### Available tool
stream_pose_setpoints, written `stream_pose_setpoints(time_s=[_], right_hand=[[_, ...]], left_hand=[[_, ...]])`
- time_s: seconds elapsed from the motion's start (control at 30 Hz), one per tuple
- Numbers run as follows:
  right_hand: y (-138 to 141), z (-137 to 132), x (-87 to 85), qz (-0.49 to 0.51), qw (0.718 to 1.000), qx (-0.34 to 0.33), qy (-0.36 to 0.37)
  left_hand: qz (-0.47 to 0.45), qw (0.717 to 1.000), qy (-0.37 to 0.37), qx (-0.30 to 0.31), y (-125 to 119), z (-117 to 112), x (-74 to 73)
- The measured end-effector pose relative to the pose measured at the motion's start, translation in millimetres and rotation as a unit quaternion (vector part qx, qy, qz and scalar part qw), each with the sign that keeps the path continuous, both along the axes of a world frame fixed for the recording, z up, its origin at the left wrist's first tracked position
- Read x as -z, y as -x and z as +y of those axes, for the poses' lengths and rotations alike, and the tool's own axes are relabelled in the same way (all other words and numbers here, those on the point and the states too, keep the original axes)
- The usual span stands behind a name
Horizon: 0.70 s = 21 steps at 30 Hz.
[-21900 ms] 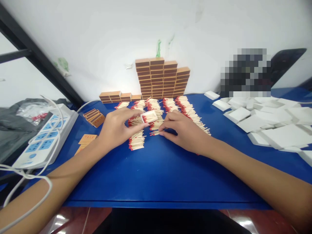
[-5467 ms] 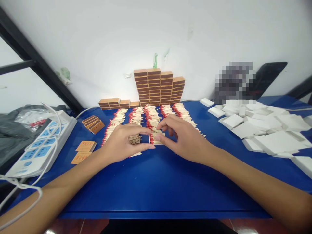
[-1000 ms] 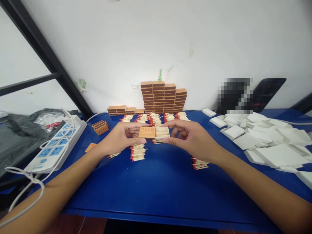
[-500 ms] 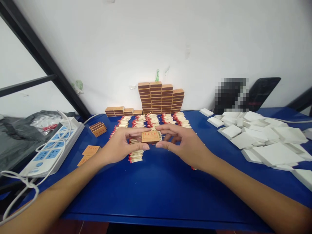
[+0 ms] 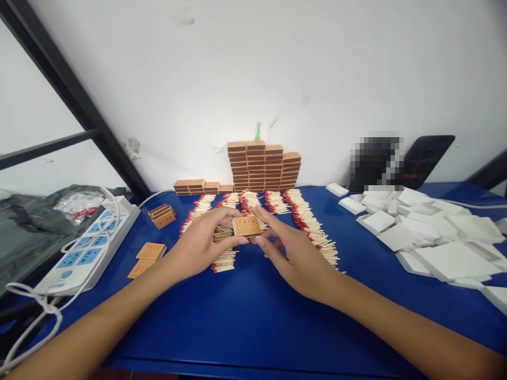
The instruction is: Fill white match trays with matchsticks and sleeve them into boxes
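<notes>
A closed orange matchbox sits between my two hands above the blue table. My left hand pinches it by its left end with thumb and fingers. My right hand has its fingers stretched out, and the fingertips touch the box's right end. Rows of red-tipped matches lie on the table just behind and under my hands. A tall stack of filled matchboxes stands against the wall.
White inner trays lie heaped at the right. A power strip with a white cable sits at the left beside a grey bag. Flat orange sleeves and a few more sleeves lie at the left.
The white tray of matches has slid fully into the orange sleeve. My right hand's fingers have straightened, and both hands have lowered a little toward the table.
</notes>
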State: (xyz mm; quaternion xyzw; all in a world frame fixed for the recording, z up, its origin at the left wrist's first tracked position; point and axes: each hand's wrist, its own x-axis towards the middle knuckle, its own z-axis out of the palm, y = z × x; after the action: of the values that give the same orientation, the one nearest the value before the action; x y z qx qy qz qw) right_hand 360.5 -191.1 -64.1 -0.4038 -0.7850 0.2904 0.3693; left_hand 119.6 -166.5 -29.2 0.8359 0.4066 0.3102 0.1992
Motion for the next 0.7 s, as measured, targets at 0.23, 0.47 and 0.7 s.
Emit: stream_pose_setpoints(time_s=[0.23, 0.47, 0.7], right_hand=[[-11, 16, -6.9, -0.002, 0.994, 0.080, -0.079], [-16, 28, -2.0, 0.023, 0.984, 0.079, -0.156], [-19, 29, -4.8, 0.020, 0.983, 0.054, -0.177]], left_hand=[[0.129, 0.967, -0.181, -0.124, 41, 68, -22.9], [0.205, 0.957, -0.125, -0.163, 47, 143, -15.6], [0.257, 0.942, -0.143, -0.160, 34, 160, -0.9]])
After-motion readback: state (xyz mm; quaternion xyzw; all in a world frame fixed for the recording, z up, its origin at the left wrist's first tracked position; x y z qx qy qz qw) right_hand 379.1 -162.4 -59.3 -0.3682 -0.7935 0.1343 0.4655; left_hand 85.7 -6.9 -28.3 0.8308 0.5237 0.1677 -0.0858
